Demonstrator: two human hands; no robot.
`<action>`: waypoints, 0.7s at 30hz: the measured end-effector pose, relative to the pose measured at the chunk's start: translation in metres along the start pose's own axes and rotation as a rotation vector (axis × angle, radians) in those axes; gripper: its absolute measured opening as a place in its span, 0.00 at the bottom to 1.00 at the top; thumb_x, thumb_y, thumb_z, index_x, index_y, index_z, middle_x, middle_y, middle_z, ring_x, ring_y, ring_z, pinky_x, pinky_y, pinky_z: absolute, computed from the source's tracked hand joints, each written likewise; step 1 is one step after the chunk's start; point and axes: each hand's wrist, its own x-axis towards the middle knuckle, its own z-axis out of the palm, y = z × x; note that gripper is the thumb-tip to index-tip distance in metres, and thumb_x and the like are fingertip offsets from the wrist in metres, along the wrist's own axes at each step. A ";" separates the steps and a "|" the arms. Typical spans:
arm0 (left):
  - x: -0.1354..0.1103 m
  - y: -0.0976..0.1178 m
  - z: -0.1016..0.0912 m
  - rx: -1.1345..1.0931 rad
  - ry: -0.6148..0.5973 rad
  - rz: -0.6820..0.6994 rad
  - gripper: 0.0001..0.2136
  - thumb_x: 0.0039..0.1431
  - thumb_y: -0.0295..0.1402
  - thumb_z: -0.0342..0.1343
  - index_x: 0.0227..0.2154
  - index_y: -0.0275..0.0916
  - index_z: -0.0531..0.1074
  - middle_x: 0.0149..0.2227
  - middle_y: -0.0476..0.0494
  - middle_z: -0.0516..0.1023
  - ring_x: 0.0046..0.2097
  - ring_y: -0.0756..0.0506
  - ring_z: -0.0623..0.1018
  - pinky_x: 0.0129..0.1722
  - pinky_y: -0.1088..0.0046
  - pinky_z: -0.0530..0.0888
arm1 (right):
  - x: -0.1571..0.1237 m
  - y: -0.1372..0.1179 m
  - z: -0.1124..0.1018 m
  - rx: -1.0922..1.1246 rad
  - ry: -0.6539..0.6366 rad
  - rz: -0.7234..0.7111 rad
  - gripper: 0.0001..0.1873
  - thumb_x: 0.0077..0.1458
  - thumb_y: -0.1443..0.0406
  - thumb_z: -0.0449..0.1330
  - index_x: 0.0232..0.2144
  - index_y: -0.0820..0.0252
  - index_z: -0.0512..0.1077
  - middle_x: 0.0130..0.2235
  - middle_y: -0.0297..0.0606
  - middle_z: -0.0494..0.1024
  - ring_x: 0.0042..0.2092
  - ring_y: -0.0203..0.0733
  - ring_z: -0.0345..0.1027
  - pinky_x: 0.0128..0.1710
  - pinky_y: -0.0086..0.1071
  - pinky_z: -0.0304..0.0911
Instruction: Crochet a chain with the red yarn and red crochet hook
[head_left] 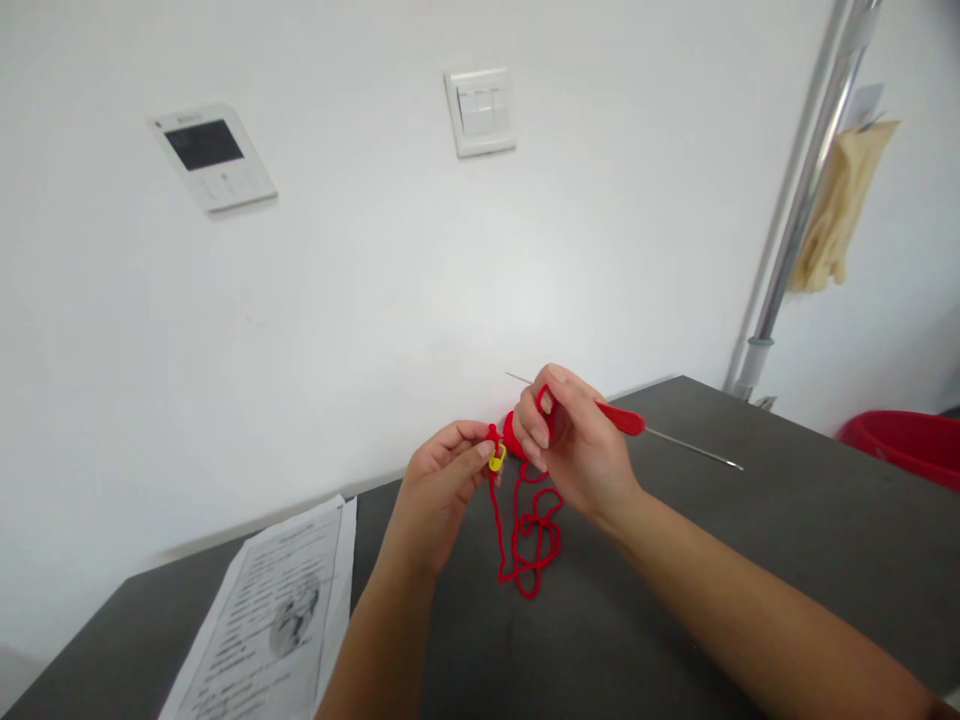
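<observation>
My left hand (452, 480) pinches a small piece of red crochet work (492, 433) between thumb and fingers. A yellow stitch marker (496, 459) hangs on it by my thumb. In my right hand (581, 435), closed, is a double-ended crochet hook (622, 418) with a red grip; one thin metal end points left toward the work, the other sticks out right. A red yarn loop passes by my right fingers. Behind that hand sits a red yarn ball (514, 434), partly hidden. Loose red yarn (538, 545) lies in loops on the dark table between my forearms.
Printed sheets (274, 610) lie on the dark table (750, 540) at left. The white wall behind carries an intercom panel (215, 157) and a switch (481, 110). On the right are a metal pole (806, 200), hanging yellowish gloves (844, 205) and a red tub (904, 445).
</observation>
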 end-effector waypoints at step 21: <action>-0.006 0.021 -0.021 0.334 0.088 0.109 0.07 0.45 0.33 0.69 0.27 0.37 0.79 0.28 0.46 0.80 0.33 0.47 0.75 0.36 0.71 0.70 | 0.001 -0.010 -0.009 -0.864 -0.374 -0.010 0.06 0.62 0.67 0.57 0.35 0.59 0.74 0.28 0.32 0.75 0.28 0.34 0.65 0.28 0.27 0.58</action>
